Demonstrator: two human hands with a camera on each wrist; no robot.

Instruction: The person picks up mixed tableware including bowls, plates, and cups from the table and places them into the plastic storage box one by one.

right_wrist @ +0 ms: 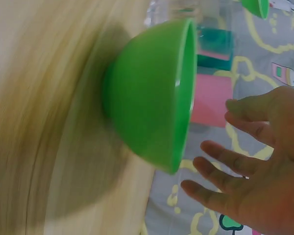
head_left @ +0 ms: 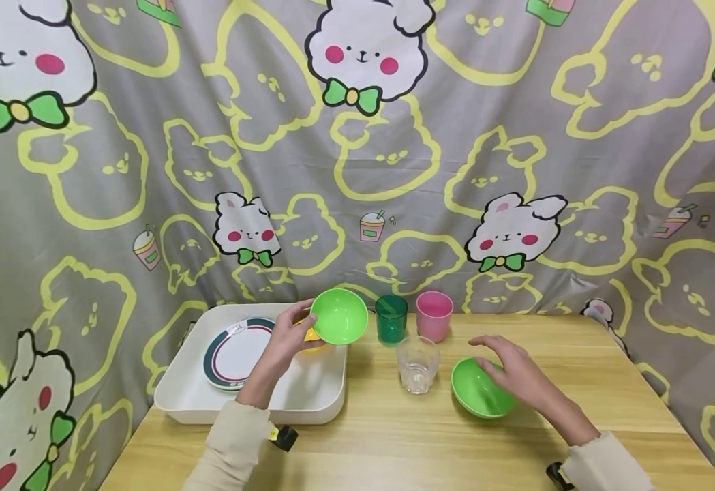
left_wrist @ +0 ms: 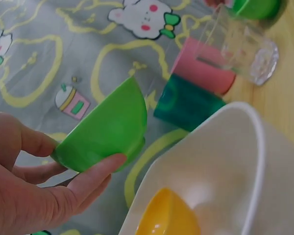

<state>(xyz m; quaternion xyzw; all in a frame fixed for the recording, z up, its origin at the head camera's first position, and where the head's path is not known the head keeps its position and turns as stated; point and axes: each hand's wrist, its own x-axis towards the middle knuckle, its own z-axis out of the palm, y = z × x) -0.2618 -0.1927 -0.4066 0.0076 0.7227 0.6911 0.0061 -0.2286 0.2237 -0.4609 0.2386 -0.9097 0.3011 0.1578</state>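
My left hand [head_left: 291,331] pinches a light green bowl [head_left: 340,316] by its rim, thumb on one side and fingers on the other, above the right side of a white bin [head_left: 325,413]. In the left wrist view the held bowl [left_wrist: 110,125] is tilted on its side. A second green bowl [head_left: 478,395] is on the right part of the wooden table. Over its far rim hovers my right hand [head_left: 512,367], fingers spread and relaxed. The right wrist view shows a gap between those fingertips [right_wrist: 207,146] and the bowl [right_wrist: 147,95].
White plates [head_left: 240,351] with dark rims and a yellow bowl [left_wrist: 169,215] lie inside the bin. Between the two green bowls stand a clear cup [head_left: 418,368], a teal cup [head_left: 391,320] and a pink cup [head_left: 434,317]. A patterned curtain [head_left: 345,157] hangs behind the table [head_left: 406,450].
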